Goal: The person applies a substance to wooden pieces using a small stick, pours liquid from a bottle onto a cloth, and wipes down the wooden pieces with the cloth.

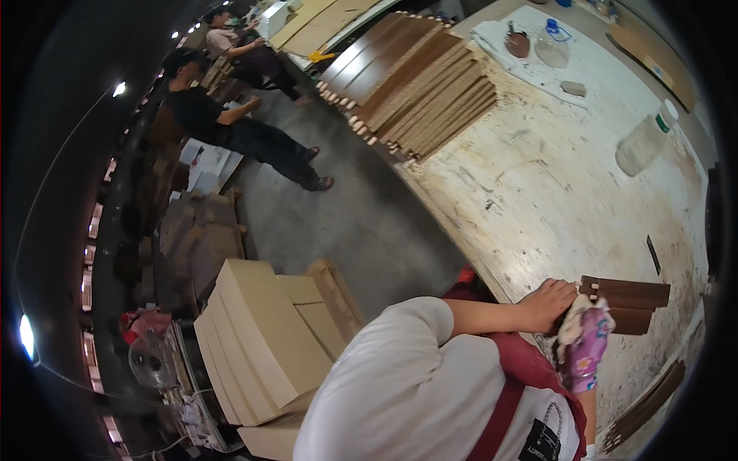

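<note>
My left hand [550, 305] is on the near part of the table, its bare fingers curled down beside the ends of some dark brown wooden strips [634, 293]. What lies under those fingers is hidden. Just right of it, my right hand [589, 343] wears a purple flowered glove and grips a cream rag [572, 321]. The rag is against the near ends of the strips, where small pale dowels stick out. The strips lie flat, side by side, pointing right.
A large stack of brown boards with dowels [415, 84] stands at the table's far left. Clear bottles [642, 146] and a brown lump [517, 42] stand farther back. More dark strips [644, 407] lie at lower right. Left are stacked tan panels [257, 338] and a person [231, 127].
</note>
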